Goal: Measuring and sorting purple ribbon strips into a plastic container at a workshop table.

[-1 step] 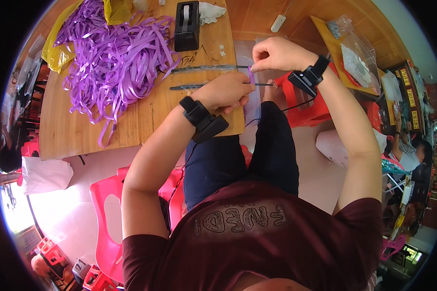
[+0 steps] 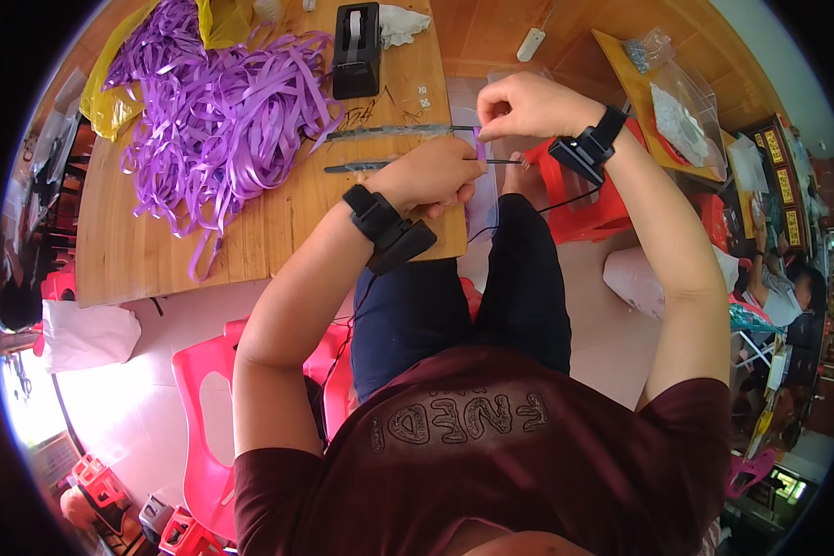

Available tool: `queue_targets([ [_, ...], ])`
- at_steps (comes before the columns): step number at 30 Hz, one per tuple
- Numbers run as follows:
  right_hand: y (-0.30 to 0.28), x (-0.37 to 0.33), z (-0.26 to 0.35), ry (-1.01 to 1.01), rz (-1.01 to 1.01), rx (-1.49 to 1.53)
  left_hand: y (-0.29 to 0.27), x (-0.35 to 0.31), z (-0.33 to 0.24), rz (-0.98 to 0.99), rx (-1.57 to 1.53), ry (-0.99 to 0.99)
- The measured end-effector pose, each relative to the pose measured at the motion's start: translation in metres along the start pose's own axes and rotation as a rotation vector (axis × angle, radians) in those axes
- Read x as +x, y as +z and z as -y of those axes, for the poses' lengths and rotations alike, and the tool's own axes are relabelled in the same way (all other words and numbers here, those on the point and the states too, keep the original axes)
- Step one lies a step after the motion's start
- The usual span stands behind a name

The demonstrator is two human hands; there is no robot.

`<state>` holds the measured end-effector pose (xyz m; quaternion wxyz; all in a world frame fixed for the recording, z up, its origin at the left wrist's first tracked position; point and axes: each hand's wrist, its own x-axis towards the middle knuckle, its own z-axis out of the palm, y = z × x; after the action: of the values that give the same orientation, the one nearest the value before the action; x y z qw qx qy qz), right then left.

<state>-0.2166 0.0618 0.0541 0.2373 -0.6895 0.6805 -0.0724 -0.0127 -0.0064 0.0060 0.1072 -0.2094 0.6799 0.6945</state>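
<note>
A short strip of purple ribbon (image 2: 479, 146) spans two thin dark rods just past the table's right edge. My left hand (image 2: 435, 172) is closed at the ribbon's near end, over the nearer rod (image 2: 347, 168); its fingertips are partly hidden. At the far end, by the farther rod (image 2: 389, 131), my right hand (image 2: 533, 104) pinches the ribbon between thumb and fingers. Grey tape appears to fix both rods to the wooden table (image 2: 278, 243). A large tangled heap of purple ribbons (image 2: 227, 120) lies to the left of my hands.
Behind the rods stands a black tape dispenser (image 2: 356, 56), with crumpled white tissue (image 2: 403, 25) beside it. A yellow plastic bag (image 2: 111, 102) holds part of the heap. Red stools (image 2: 584, 208) stand to the right, a pink chair (image 2: 199, 417) at lower left. Another person sits far right.
</note>
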Motion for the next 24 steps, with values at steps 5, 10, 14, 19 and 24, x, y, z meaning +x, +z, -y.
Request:
queue_targets([
  [5, 0.001, 0.002, 0.030, -0.082, 0.182, -0.134, -0.001, 0.001, 0.002, 0.001, 0.009, 0.004],
  [10, 0.002, 0.016, 0.050, -0.058, 0.297, -0.454, 0.001, -0.001, -0.006, -0.004, 0.054, -0.009],
  [14, 0.000, 0.020, 0.054, -0.054, 0.356, -0.548, 0.001, -0.001, -0.006, 0.011, 0.039, -0.001],
  [19, -0.008, -0.012, 0.000, -0.136, 0.096, 0.144, 0.002, -0.004, -0.007, -0.025, -0.001, -0.012],
  [24, 0.049, -0.050, -0.061, 0.160, -0.137, 0.898, 0.005, -0.001, -0.010, -0.049, 0.030, -0.043],
])
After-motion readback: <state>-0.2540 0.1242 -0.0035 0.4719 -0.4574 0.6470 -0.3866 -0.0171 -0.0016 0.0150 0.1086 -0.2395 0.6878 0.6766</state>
